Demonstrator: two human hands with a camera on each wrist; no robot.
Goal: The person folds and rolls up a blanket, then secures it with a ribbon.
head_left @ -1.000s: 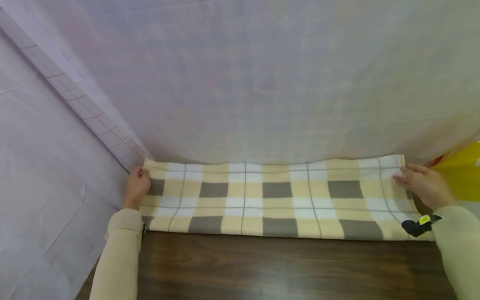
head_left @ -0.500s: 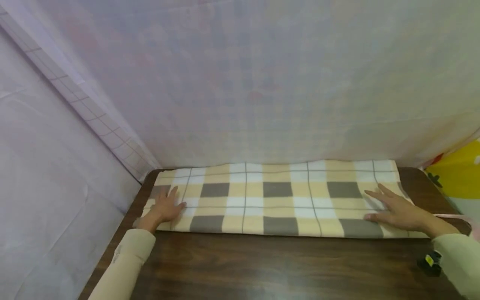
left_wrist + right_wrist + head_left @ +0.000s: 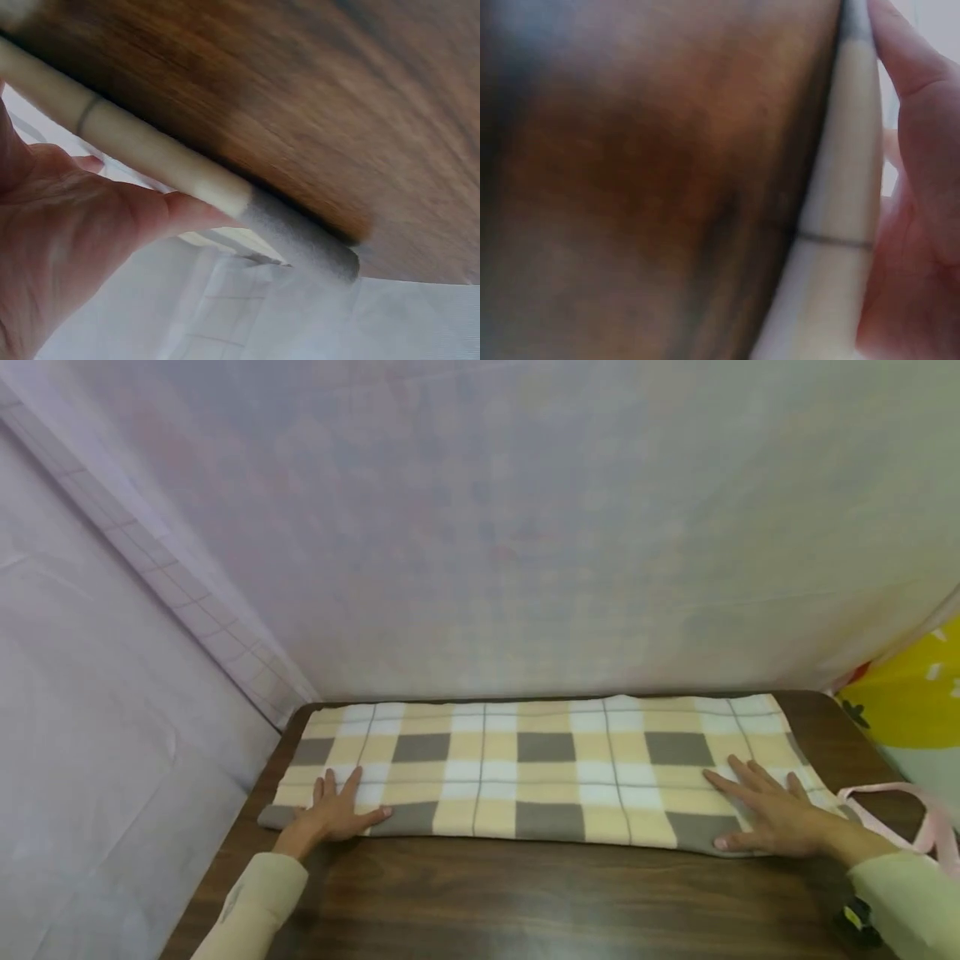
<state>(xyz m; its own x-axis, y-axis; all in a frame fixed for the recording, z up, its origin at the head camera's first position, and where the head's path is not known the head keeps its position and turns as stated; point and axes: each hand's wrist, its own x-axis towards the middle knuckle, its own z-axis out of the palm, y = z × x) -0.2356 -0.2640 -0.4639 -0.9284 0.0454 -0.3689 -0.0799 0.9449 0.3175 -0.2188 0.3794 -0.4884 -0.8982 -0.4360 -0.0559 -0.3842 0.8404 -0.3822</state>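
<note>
A folded checked blanket [image 3: 547, 768] in cream, white and grey lies as a long strip across the brown wooden table [image 3: 480, 902]. On its left end rests my left hand [image 3: 333, 814], fingers spread and straight, thumb along the near edge. My right hand [image 3: 772, 814] lies spread in the same way on the right end. In the left wrist view, the blanket's rounded folded edge [image 3: 172, 161] runs beside the left hand [image 3: 82, 217]. The right wrist view has the folded edge [image 3: 832, 180] next to the right hand [image 3: 930, 172].
A pale sheet [image 3: 510, 543] hangs behind the table, and a white sheet [image 3: 97, 718] hangs at the left. A pink strap [image 3: 930, 827] lies at the right edge. Yellow patterned cloth [image 3: 915, 702] shows beyond the right corner.
Both hands have let go of the blanket's end edges and moved inward, flat onto its top. The blanket has shifted slightly toward me, baring the table's far edge.
</note>
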